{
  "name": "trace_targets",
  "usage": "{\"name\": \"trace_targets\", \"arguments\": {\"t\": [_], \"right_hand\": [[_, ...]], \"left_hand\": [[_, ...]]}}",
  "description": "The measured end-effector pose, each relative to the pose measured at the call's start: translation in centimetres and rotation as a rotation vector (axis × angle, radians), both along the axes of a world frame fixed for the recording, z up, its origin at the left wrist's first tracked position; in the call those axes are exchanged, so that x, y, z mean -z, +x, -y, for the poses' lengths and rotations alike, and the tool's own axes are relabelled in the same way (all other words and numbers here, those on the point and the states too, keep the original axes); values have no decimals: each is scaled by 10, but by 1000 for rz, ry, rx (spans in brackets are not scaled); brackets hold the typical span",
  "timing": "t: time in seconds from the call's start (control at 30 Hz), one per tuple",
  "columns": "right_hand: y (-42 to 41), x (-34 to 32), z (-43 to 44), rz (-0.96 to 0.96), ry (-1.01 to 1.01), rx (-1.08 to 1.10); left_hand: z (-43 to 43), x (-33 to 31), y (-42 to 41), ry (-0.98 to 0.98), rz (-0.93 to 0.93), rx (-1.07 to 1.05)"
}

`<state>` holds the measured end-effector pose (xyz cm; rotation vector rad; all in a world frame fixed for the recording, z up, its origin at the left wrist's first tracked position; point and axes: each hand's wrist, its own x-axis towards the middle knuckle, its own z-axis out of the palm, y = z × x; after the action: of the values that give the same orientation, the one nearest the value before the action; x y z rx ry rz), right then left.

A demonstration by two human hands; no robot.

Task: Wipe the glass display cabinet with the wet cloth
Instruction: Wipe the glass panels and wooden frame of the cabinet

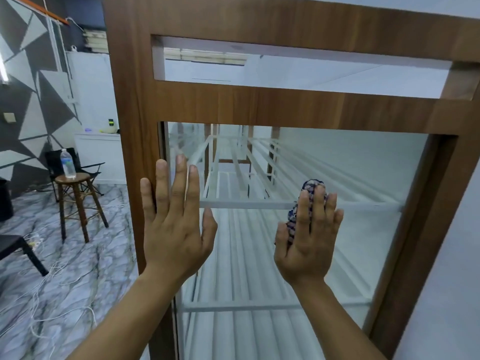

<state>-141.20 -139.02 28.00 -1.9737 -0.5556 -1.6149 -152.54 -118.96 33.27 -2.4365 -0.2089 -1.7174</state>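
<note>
From the head camera we look forward and down at the glass display cabinet (135,105), a tall case with a brown wood-grain frame and a large glass pane (350,203) set below a narrower upper opening. Through the pane we see white slatted shelves (241,205) stacked one under another.

Our left hand (174,229) is spread flat, fingers apart and pointing up, with the palm against the cabinet. Its outer fingers lie on the wooden left upright, while the other fingers and the thumb lie over the glass just beside that upright. It grips nothing.

Our right hand (309,237) is also flat against the glass, well to the right of the left one and at about the same height. Its fingers are extended and press the wet cloth (310,185) against the pane. The cloth is a dark blue and white patterned rag, bunched under the fingers; it shows above the fingertips and along the thumb side of the hand. The fingers are not curled around it, so the cloth is pinned under the hand.

To the left of the cabinet we see a round wooden stool (75,203) standing on a marbled floor (78,268), with a clear water bottle (67,163) upright on its seat. White cables (52,276) trail across the floor.
</note>
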Motion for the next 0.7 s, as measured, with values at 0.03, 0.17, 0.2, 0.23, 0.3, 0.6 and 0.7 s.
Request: {"name": "trace_targets", "arguments": {"t": [0.03,0.17,0.2,0.23,0.3,0.6,0.7], "right_hand": [[-2,-1,-5,-4,11,1],[-15,2,-33,49,-108,-43],[-18,5,-39,65,-147,-51],[-20,8,-45,76,-173,-55],[-23,14,-53,78,-192,-55],[-27,39,-68,101,-214,-72],[-32,56,-78,107,-204,-72]], "left_hand": [[0,2,0,4,-7,-2],[0,19,-2,33,-48,-25],[0,25,-3,40,-57,-28],[0,30,-4,46,-65,-31],[-1,39,-5,49,-81,-36],[-7,71,-15,54,-167,15],[-12,83,-23,72,-224,64]]}}
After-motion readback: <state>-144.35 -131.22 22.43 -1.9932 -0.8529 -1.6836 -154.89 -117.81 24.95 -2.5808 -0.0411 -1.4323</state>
